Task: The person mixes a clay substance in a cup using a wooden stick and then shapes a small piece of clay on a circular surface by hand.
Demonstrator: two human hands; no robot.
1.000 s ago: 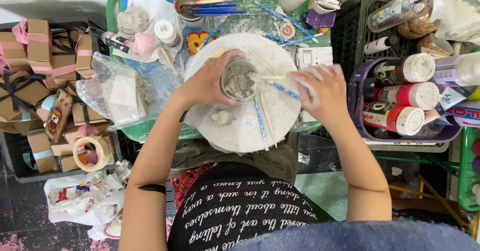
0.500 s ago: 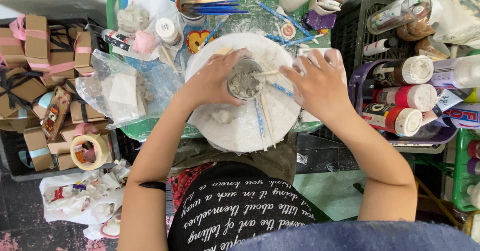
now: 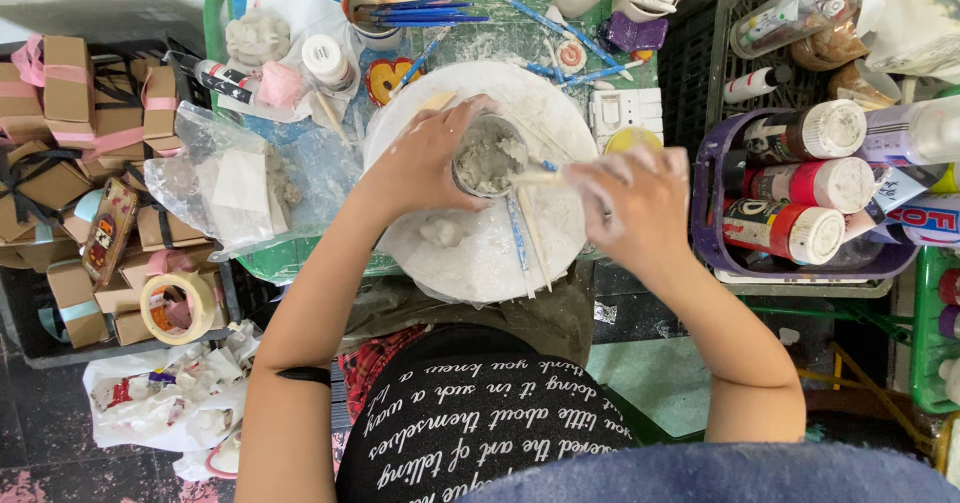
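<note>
My left hand [image 3: 425,163] grips a small round cup [image 3: 488,158] filled with grey clay, holding it on a white round board [image 3: 500,253]. My right hand [image 3: 635,208], smeared with white clay, holds a thin wooden stick [image 3: 535,177] whose tip reaches into the cup. A small lump of grey clay [image 3: 443,231] lies on the board just below the cup. A blue tool and another wooden stick [image 3: 530,238] rest on the board beside it.
A green tray [image 3: 300,258] under the board carries a clear plastic bag [image 3: 240,188], a paint cup with brushes [image 3: 372,3] and small moulds. Cardboard gift boxes [image 3: 70,123] and a tape roll [image 3: 178,308] sit left. A purple basket of paint bottles [image 3: 800,193] stands right.
My right hand has shifted to the right and lower, away from the cup, with the stick still in the clay. My left hand keeps its hold on the cup.
</note>
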